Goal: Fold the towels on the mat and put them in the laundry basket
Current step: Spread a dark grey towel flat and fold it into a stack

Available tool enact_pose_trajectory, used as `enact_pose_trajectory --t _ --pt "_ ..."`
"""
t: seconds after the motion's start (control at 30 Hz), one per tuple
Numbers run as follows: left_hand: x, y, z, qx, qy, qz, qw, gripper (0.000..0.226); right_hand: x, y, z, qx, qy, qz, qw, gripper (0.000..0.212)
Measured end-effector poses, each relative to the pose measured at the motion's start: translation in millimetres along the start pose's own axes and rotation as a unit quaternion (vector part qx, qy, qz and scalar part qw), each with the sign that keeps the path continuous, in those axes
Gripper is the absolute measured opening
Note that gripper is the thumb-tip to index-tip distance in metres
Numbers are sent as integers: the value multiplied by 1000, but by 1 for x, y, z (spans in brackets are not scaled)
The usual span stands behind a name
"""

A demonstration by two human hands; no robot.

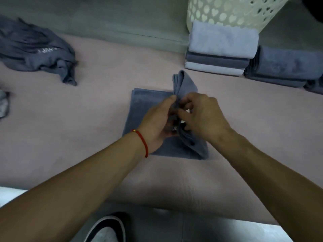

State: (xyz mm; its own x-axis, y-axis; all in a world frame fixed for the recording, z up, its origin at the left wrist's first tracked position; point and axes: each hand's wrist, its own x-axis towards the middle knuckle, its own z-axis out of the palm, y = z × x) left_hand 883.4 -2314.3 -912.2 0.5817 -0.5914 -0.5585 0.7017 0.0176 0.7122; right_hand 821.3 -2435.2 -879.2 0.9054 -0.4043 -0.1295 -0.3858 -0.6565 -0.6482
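A grey-blue towel [139, 109] lies partly folded on the pink mat [104, 75] in the middle. Its right edge stands up in a bunched ridge. My left hand [157, 123] and my right hand [202, 116] both pinch that raised edge, facing each other. The cream perforated laundry basket [232, 11] stands at the back right, off the mat. An unfolded dark grey towel [35, 49] lies crumpled at the back left.
A stack of folded white and grey towels [220, 49] sits in front of the basket, with folded blue-grey towels [286, 67] to its right. A bit of grey cloth [3, 103] shows at the left edge. A slipper [106, 229] is near the bottom edge.
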Motion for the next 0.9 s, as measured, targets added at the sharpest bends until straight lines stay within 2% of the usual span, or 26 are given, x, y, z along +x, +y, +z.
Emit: enact_pose_trajectory --t 0.07,0.1,0.17,0.27,0.37,0.53,0.63,0.7,0.83,0.87,0.9 --pt "3 3 -29 4 31 37 999 29 -3 -12 16 57 -80 -12 995 10" --pt "6 3 -44 15 51 58 997 30 -5 -13 21 70 -90 -23 993 8" --pt "9 5 -71 76 119 92 986 41 -8 -8 26 49 -56 -54 996 11" --pt "13 6 -99 264 229 122 929 49 -12 10 29 10 -50 -44 998 16" --pt "12 2 -109 420 246 129 864 45 -15 35 35 -43 -69 -27 996 22" --pt "20 -4 -112 426 283 194 837 36 -18 62 43 -85 -54 -13 995 37" --pt "26 -3 -118 424 282 175 843 36 -14 67 43 -81 -51 -6 995 41" --pt "28 -6 -121 455 283 168 828 32 -5 67 41 -81 -51 12 995 46" --pt "19 -17 -120 526 311 187 769 35 32 58 36 -41 -43 56 997 57" --pt "12 -22 -116 564 307 220 734 38 43 56 35 -24 -41 68 997 59" --pt "3 -29 -110 620 286 265 681 41 55 54 35 -7 -42 81 996 61"
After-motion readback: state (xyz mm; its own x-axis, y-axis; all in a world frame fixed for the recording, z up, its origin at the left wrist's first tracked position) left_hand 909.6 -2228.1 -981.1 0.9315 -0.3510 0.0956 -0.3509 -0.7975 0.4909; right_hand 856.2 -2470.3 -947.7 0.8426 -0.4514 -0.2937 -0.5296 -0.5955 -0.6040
